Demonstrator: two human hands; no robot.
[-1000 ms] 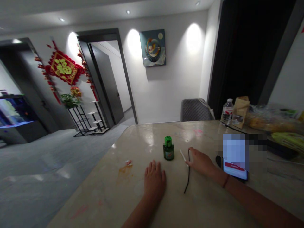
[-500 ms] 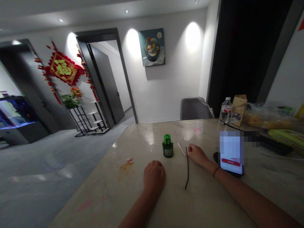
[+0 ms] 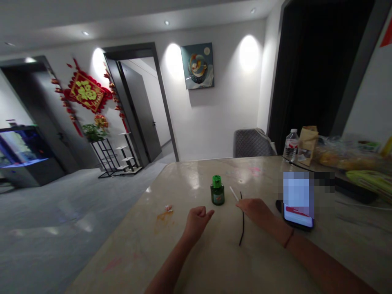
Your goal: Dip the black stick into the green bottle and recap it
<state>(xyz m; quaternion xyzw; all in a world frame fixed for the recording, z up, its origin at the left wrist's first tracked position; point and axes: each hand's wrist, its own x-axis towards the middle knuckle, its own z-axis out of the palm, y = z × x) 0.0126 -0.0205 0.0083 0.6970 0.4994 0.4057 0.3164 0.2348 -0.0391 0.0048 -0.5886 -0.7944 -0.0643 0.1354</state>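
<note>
A green bottle (image 3: 217,193) with a bright green cap stands upright on the table. Just in front and left of it, my left hand (image 3: 197,222) is curled into a loose fist with its thumb sticking out; I see nothing in it. My right hand (image 3: 256,210) lies right of the bottle with its fingers together. Its fingertips cover the near end of a thin white stick (image 3: 233,192); whether they grip it, I cannot tell. Under these fingers passes a thin black rod (image 3: 243,228), bent near its lower end, lying on the table.
The pale table (image 3: 214,265) bears a phone (image 3: 298,220) beside my right forearm. At the back right are a water bottle (image 3: 291,146), a paper bag (image 3: 308,143) and plastic-wrapped food (image 3: 346,157). A small scrap (image 3: 168,208) lies at left; a grey chair (image 3: 252,143) stands behind.
My right hand has come nearer, over the black rod, to the white stick's near end. My left hand has turned, curling its fingers with the thumb out. The view has tilted up slightly.
</note>
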